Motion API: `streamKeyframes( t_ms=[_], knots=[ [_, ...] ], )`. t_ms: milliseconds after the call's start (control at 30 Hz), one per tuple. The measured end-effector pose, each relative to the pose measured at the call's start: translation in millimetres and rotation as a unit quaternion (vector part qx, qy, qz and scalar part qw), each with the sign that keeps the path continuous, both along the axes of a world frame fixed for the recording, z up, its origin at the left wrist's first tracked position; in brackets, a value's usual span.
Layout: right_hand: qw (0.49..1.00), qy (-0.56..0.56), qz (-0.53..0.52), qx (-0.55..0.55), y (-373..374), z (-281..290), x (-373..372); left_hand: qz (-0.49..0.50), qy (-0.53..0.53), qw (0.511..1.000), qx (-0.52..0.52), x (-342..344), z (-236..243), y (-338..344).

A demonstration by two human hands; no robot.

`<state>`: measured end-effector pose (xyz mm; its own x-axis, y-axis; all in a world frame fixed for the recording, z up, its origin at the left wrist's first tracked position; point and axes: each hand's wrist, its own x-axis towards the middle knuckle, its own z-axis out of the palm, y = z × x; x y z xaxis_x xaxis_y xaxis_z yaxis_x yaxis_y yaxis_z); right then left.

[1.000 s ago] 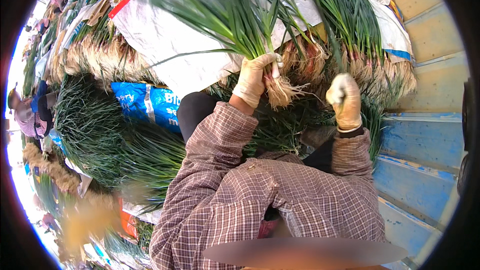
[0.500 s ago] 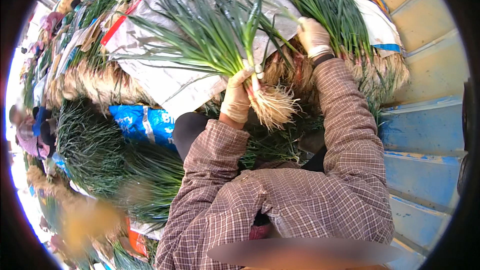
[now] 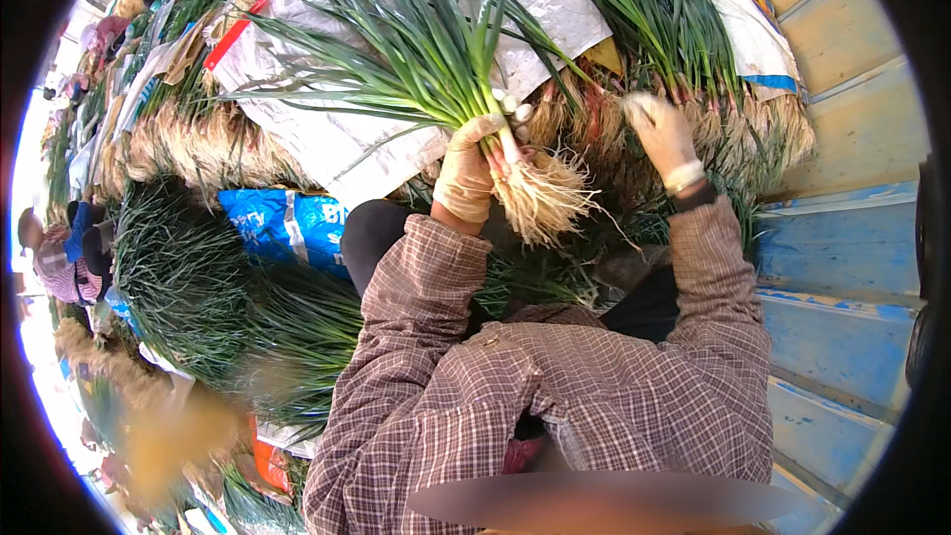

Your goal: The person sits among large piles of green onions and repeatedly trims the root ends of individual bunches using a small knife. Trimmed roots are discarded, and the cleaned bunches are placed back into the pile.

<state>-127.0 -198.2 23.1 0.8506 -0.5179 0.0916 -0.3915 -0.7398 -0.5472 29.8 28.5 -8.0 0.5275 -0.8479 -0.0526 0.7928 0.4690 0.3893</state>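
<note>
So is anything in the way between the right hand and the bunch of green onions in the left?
Nothing visible blocks the right hand from the bunch of green onions in the left hand. Other rooted stalks show between them, but these appear to lie farther back.

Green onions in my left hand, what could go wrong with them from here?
Your left hand alone grips the green onions near their roots, so a stem might slip out. Their long leaves fan out widely, so tips could bend or catch on the white sheet behind them. The loose roots splay out on the side of your right hand and might snag or tangle.
</note>
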Motion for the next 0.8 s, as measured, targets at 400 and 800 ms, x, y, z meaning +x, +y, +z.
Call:
streamKeyframes(
  t_ms=[400,800],
  knots=[
    [0.92,-0.129,-0.027,-0.369,41.8,21.5,19.3,0.015,-0.059,0.995,0.078,-17.8,1.5,-10.9],
    [0.879,-0.209,0.321,-0.284,92.2,13.0,-20.7,-0.053,-0.03,0.998,0.026,-32.6,4.7,-10.0]
  ],
)
